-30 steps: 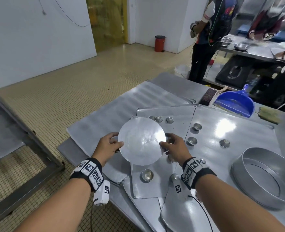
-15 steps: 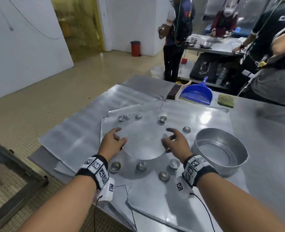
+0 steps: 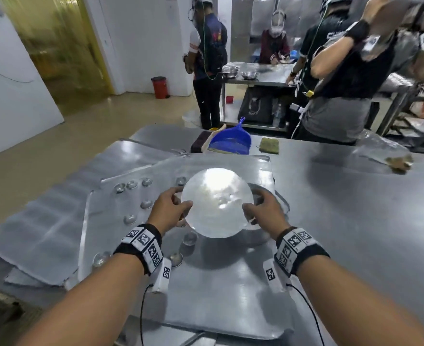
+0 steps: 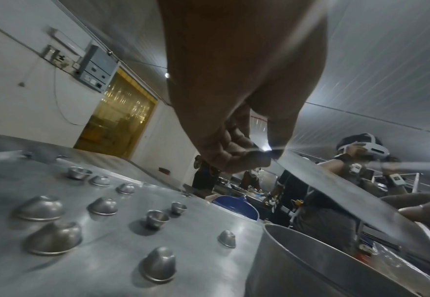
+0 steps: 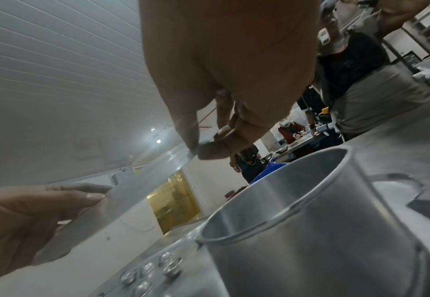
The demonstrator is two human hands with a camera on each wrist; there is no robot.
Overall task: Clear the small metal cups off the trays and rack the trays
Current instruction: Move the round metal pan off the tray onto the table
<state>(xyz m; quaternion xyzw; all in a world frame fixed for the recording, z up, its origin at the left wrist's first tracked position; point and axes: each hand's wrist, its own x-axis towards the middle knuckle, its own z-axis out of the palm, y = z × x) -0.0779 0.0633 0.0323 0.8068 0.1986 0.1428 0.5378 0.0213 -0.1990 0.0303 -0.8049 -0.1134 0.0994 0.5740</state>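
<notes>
The left hand (image 4: 236, 112) pinches the edge of a round metal disc (image 4: 335, 193), held above a metal ring pan (image 4: 310, 267) at the near right. Small metal cups (image 4: 101, 206), mostly upside down, dot the tray (image 4: 107, 271) to the left.

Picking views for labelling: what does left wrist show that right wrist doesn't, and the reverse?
Only the left wrist view shows how the small metal cups sit on the tray: most upside down, a few upright. It also shows the left hand pinching the round metal disc.

Only the right wrist view shows the right hand pinching the disc's opposite edge, with much more of the round metal pan.

Both show the disc held above the pan, plus bystanders behind.
</notes>
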